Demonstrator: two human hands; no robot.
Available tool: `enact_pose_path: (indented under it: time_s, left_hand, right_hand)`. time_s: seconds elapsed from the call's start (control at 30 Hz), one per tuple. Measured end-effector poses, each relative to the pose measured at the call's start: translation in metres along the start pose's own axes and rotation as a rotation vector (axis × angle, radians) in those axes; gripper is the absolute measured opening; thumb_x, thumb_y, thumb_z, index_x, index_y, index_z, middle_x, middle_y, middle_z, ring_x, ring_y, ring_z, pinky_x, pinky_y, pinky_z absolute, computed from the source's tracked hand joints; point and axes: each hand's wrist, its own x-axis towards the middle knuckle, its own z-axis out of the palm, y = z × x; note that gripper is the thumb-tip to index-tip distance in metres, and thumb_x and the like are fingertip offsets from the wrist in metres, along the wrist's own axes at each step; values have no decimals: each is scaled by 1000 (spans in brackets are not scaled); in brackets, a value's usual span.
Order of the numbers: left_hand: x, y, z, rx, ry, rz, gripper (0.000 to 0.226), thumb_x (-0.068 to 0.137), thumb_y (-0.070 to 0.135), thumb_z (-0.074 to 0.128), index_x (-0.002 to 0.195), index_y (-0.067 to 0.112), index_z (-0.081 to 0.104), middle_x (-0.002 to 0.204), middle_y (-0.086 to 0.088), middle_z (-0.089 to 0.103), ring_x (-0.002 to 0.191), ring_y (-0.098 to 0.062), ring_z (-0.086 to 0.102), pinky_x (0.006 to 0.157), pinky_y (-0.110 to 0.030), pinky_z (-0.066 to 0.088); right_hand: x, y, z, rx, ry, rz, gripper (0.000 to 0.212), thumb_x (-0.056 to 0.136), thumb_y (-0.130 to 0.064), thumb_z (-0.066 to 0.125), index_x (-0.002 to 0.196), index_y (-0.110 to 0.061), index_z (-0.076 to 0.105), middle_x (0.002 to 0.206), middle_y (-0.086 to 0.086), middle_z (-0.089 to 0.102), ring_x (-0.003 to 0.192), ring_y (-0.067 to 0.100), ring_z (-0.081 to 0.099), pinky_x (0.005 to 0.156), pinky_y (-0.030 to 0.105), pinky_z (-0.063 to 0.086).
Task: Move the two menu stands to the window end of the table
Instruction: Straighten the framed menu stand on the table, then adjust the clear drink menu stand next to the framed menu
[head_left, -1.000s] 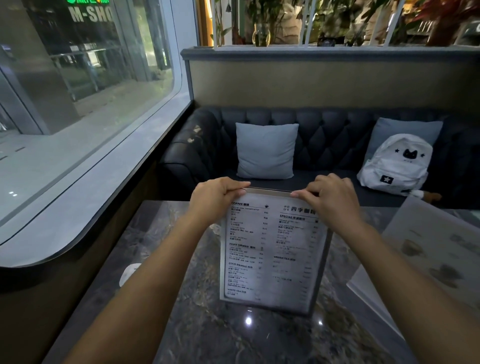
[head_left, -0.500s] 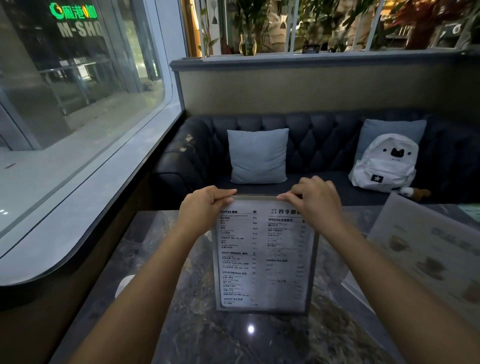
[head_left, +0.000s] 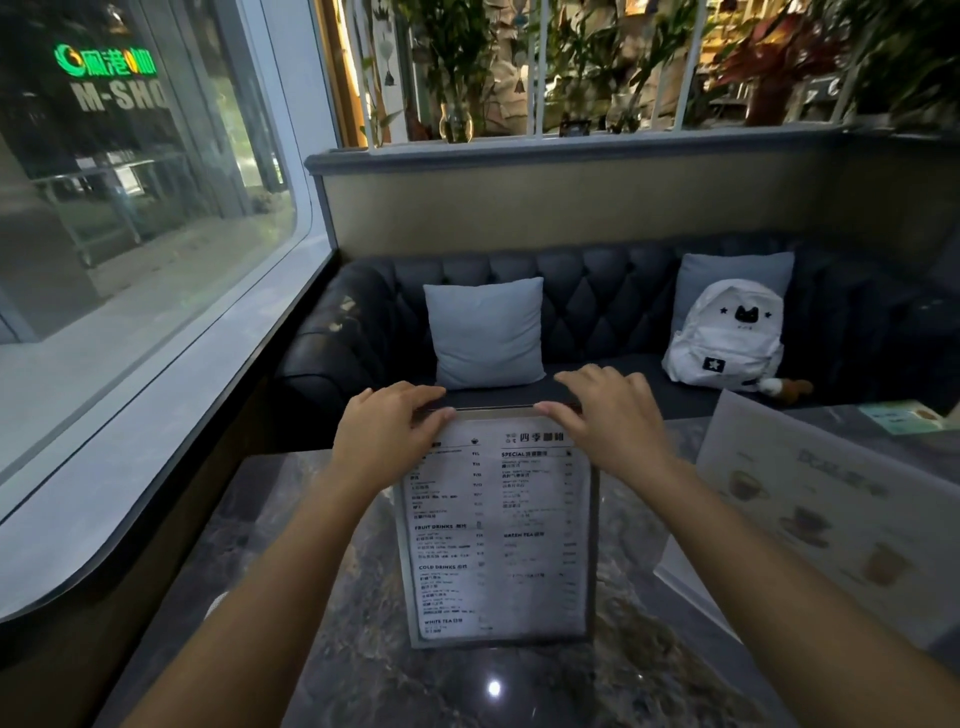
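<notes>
A tall menu stand (head_left: 498, 540) with black text on a white sheet stands upright on the dark marble table (head_left: 332, 644), its foot on the surface. My left hand (head_left: 387, 434) grips its top left corner and my right hand (head_left: 605, 415) grips its top right corner, thumbs on the front face. A second menu stand (head_left: 826, 514), with pale pictures of drinks, stands angled at the right of the table, apart from both hands.
The big window (head_left: 130, 208) and its grey sill (head_left: 156, 457) run along the left. Beyond the table is a dark tufted sofa (head_left: 597, 306) with a grey cushion (head_left: 485, 332) and a white backpack (head_left: 727, 343). A small white object (head_left: 212, 605) lies at the table's left edge.
The text menu stand has gone from tilted to upright, its foot resting on the table. Both hands have stayed on its top corners. My view has tipped upward.
</notes>
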Motion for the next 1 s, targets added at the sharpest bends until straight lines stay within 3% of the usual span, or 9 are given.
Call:
enact_pose_path:
  time_s: [0.17, 0.33, 0.57, 0.7, 0.8, 0.87, 1.0]
  left_hand:
    - [12, 43, 8, -82, -2, 128, 42, 86, 40, 55, 124, 22, 53, 111, -7, 66, 100, -25, 60, 88, -42, 48]
    - [23, 97, 30, -165, -48, 253, 38, 86, 37, 56, 120, 20, 56, 116, -9, 66, 103, -27, 60, 88, -41, 49]
    - [34, 178, 64, -178, -139, 426, 37, 89, 35, 51, 123, 19, 53, 110, -10, 66, 97, -28, 60, 80, -42, 50]
    - [35, 216, 92, -172, -167, 591, 39, 89, 29, 51, 126, 19, 49, 124, -8, 60, 110, -28, 54, 92, -42, 45]
    - [31, 231, 112, -110, -178, 681, 44, 89, 28, 52, 131, 21, 43, 139, -7, 48, 126, -26, 43, 106, -44, 34]
    - [29, 233, 121, -81, -205, 693, 46, 90, 30, 51, 134, 23, 40, 144, -5, 42, 132, -25, 37, 111, -45, 26]
    - [25, 232, 128, -60, -210, 670, 47, 90, 27, 50, 135, 27, 37, 145, -4, 41, 135, -23, 31, 114, -46, 17]
  right_hand:
    - [-19, 24, -34, -66, 31, 16, 47, 87, -46, 48, 119, -13, 53, 117, 8, 61, 107, 25, 53, 87, 39, 33]
    - [-43, 51, -75, -115, 119, 69, 39, 85, -37, 56, 111, -8, 59, 107, 13, 66, 99, 32, 58, 83, 42, 39]
    - [-95, 107, -116, -268, 95, 271, 38, 87, -36, 53, 114, -10, 57, 110, 14, 64, 101, 33, 56, 82, 42, 38]
    - [-128, 130, -127, -307, 108, 356, 33, 85, -31, 58, 105, -6, 62, 102, 18, 67, 95, 36, 59, 78, 44, 42]
    - [-145, 143, -129, -310, 100, 398, 25, 88, -31, 54, 99, -10, 64, 98, 13, 66, 94, 33, 57, 72, 37, 33]
    - [-153, 149, -128, -301, 94, 406, 21, 89, -28, 51, 97, -14, 65, 94, 10, 67, 90, 32, 56, 68, 34, 26]
    - [-162, 156, -126, -244, 122, 442, 22, 89, -16, 52, 106, -18, 66, 90, 13, 69, 84, 35, 58, 71, 40, 36]
